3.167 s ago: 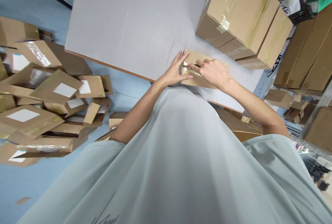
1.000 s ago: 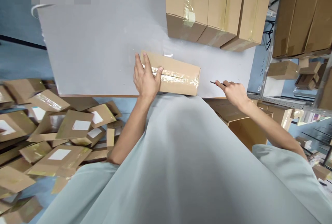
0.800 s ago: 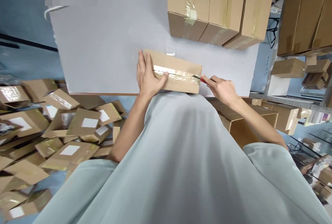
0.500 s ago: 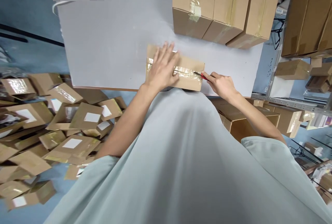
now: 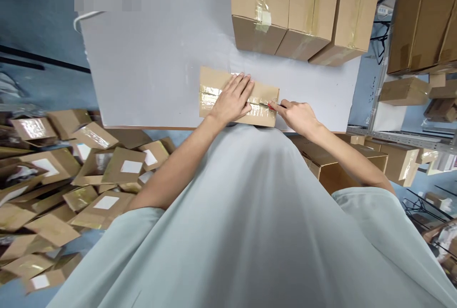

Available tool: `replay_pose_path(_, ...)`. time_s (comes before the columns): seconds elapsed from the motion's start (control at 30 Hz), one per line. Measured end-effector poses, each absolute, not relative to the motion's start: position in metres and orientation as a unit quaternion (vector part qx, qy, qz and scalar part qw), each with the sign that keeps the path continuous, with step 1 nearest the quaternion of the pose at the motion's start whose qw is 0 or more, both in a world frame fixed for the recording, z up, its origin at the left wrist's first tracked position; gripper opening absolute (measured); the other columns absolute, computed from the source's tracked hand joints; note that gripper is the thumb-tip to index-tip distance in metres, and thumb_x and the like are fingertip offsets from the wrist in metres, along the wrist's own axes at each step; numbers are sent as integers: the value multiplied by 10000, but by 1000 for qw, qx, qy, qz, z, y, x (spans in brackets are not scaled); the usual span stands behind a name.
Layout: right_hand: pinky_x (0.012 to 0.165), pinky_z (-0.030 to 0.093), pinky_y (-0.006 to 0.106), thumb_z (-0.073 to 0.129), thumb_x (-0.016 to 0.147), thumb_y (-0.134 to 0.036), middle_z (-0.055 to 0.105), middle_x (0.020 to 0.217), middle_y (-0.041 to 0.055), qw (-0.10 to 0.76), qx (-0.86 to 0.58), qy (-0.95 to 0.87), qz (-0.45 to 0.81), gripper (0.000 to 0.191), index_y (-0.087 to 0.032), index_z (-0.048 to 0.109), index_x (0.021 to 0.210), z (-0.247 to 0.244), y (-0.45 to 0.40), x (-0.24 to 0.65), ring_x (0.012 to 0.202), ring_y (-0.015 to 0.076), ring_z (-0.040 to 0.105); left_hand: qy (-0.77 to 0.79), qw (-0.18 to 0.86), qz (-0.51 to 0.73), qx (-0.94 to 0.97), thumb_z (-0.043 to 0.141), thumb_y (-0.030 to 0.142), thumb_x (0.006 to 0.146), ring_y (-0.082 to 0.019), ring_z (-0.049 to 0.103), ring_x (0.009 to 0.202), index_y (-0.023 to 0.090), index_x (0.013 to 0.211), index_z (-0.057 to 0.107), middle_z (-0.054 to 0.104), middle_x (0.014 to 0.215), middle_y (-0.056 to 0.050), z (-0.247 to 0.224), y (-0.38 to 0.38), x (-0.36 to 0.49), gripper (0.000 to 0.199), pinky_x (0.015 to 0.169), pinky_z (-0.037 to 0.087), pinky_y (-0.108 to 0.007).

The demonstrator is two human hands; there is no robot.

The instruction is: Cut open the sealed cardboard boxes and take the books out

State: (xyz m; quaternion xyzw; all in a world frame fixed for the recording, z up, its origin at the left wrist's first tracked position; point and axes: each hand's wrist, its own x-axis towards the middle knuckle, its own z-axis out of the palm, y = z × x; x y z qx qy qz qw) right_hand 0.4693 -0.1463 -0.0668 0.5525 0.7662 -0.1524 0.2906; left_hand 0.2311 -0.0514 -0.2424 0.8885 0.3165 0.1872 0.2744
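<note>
A small cardboard box [image 5: 210,79], sealed along its middle with shiny clear tape [image 5: 209,99], lies on the white table at its front edge. My left hand [image 5: 233,98] rests on top of the box with its fingers stretched out. At the box's right end, my right hand [image 5: 296,115] is closed around a red utility knife [image 5: 272,105]. Its dark blade points left along the taped seam. Most of the knife's handle is hidden inside my fingers.
Tall taped cartons [image 5: 285,34] stand at the back right of the white table [image 5: 150,74]. A heap of opened cardboard boxes [image 5: 107,202] covers the floor at left. Below the table at right is an open carton [image 5: 335,174]. Boxes sit on a metal shelf [image 5: 410,141] farther right.
The knife in my right hand has shifted left and now lies closer along the seam. My left hand has moved slightly right and down on the box, its fingers closer together.
</note>
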Motion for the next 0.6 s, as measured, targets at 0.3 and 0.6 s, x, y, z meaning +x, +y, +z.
replay_pose_path(0.3, 873, 503, 383, 271, 1128, -74, 707, 1459, 260, 333, 565, 742, -137, 699, -162, 358, 1816, -53, -152, 433, 1184, 315, 694, 329, 273, 190, 884, 571, 404, 1033, -427, 330, 1751, 128, 1766, 444, 428, 1832, -221, -243, -51, 233, 793, 1443, 212, -682)
replay_pose_path(0.6, 855, 475, 403, 257, 1115, -77, 714, 1349, 272, 353, 593, 711, -136, 716, -117, 330, 1826, -46, -176, 438, 1119, 329, 671, 338, 305, 204, 867, 595, 408, 976, -423, 353, 1742, 119, 1757, 462, 466, 1812, -214, -238, -55, 237, 843, 1455, 202, -651)
